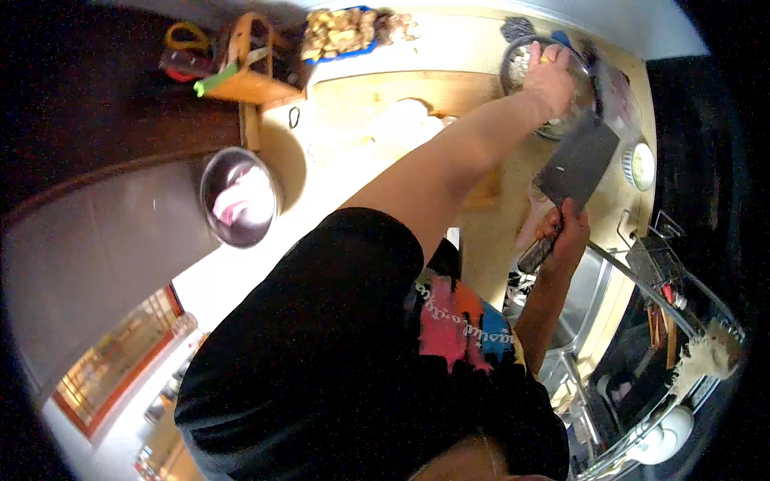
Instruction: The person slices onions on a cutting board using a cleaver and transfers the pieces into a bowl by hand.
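My left hand [550, 78] is in a round metal bowl [508, 74] at the upper right, over white pieces [519, 62]. Its fingers are bent together, with a small yellow spot among them; what they grip is too small to make out. Lower down, my right hand [571, 228] is closed round the dark handle of a cleaver [579, 163], whose broad blade points up beside the bowl. A wooden cutting board [369, 90] lies left of the bowl, with pale, overexposed food [405, 114] on it.
A metal bowl with pink meat [233, 204] stands left. At the back are a wooden knife rack [261, 84] and a blue tray [345, 55] of brown and yellowish pieces. On the right are a small striped bowl [640, 167], a sink [579, 309] and a dish rack [642, 437].
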`<state>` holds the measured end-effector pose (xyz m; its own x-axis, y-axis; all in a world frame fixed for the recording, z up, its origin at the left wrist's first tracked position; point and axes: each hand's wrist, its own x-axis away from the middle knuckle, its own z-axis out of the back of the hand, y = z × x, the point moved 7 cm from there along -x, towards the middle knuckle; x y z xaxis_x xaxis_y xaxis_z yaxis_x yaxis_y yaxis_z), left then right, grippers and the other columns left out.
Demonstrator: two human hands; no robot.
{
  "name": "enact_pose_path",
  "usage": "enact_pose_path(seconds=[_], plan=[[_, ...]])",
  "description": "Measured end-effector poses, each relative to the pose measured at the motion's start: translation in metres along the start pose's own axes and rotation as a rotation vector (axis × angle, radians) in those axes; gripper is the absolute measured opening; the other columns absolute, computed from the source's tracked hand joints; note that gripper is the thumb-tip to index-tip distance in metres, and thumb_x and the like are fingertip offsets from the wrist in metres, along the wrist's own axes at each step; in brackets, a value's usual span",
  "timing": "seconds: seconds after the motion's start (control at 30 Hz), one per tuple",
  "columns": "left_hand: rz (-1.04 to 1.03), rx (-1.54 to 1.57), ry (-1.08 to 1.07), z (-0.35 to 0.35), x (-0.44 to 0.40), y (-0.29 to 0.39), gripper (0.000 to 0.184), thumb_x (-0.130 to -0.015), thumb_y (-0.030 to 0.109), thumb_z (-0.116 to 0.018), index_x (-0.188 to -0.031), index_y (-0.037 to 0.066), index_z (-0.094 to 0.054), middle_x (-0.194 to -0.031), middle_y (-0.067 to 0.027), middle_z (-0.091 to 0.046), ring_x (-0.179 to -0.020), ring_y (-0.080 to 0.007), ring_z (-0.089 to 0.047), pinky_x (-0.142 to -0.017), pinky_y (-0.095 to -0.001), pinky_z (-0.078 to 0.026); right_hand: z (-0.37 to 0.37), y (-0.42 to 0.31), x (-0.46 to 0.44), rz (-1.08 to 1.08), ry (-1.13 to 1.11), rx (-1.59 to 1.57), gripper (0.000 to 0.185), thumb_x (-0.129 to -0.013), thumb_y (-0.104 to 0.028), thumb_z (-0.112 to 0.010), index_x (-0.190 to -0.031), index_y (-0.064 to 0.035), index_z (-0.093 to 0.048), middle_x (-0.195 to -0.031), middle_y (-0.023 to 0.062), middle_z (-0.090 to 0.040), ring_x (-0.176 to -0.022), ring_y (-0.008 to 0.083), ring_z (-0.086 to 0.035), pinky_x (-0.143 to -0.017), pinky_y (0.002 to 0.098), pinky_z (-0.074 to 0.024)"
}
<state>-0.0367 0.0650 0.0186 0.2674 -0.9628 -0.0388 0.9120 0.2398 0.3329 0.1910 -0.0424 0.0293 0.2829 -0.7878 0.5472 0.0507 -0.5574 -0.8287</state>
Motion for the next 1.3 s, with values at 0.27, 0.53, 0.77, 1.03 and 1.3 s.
enact_pose_path(seconds=[0.27,0.53,0.77,1.03,1.3], plan=[[0.001,0.429,0.489,0.048,0.192,-0.083,0.028,-0.076,0.007,-0.06,-0.103,0.007,-0.067,-0.12,-0.0165,-0.058,-0.106,-0.0341,-0.058,-0.087,-0.0434,-0.051,-0.025,0.029,0.025,-0.026,-0.086,0.142,0.016,-0.094,-0.022,-0.061,-0.093,-0.0112,-0.049,-0.058,0.0001,-0.045,-0.041,0.0109,-0.042,-0.038,0.0277,-0.0377],[0.7,0.275,-0.132,0.012,0.242,-0.206,0.046,-0.087,0.036,-0.06,-0.129,0.018,-0.056,-0.119,-0.014,-0.062,-0.113,-0.0316,-0.057,-0.095,-0.0467,-0.047,-0.088,0.065,0.051,-0.111,-0.333,0.237,0.016,-0.094,-0.023,-0.06,-0.087,-0.0123,-0.05,-0.059,0.0003,-0.049,-0.04,0.009,-0.044,-0.036,0.0265,-0.0406],[0.625,0.282,-0.225,0.0,0.222,-0.195,0.045,-0.077,0.035,-0.068,-0.114,0.009,-0.066,-0.122,-0.01,-0.062,-0.114,-0.0253,-0.058,-0.093,-0.0471,-0.043,-0.105,0.062,0.057,-0.094,-0.35,0.258,0.013,-0.095,-0.021,-0.057,-0.09,-0.0106,-0.05,-0.059,0.0005,-0.048,-0.041,0.0095,-0.044,-0.036,0.0264,-0.0404],[0.532,0.227,-0.238,0.001,0.225,-0.184,0.051,-0.078,0.032,-0.068,-0.126,0.02,-0.057,-0.12,-0.0105,-0.062,-0.116,-0.0272,-0.057,-0.094,-0.051,-0.045,-0.099,0.069,0.057,-0.1,-0.356,0.253,0.013,-0.095,-0.02,-0.057,-0.09,-0.0099,-0.05,-0.059,0.0013,-0.049,-0.041,0.0103,-0.044,-0.036,0.027,-0.0403],[0.556,0.245,-0.208,-0.002,0.227,-0.18,0.048,-0.08,0.033,-0.066,-0.122,0.012,-0.055,-0.117,-0.0111,-0.063,-0.116,-0.0289,-0.057,-0.098,-0.0539,-0.041,-0.104,0.078,0.056,-0.124,-0.376,0.261,0.012,-0.096,-0.019,-0.055,-0.091,-0.0093,-0.049,-0.058,0.0011,-0.048,-0.041,0.0107,-0.044,-0.037,0.0275,-0.0399]])
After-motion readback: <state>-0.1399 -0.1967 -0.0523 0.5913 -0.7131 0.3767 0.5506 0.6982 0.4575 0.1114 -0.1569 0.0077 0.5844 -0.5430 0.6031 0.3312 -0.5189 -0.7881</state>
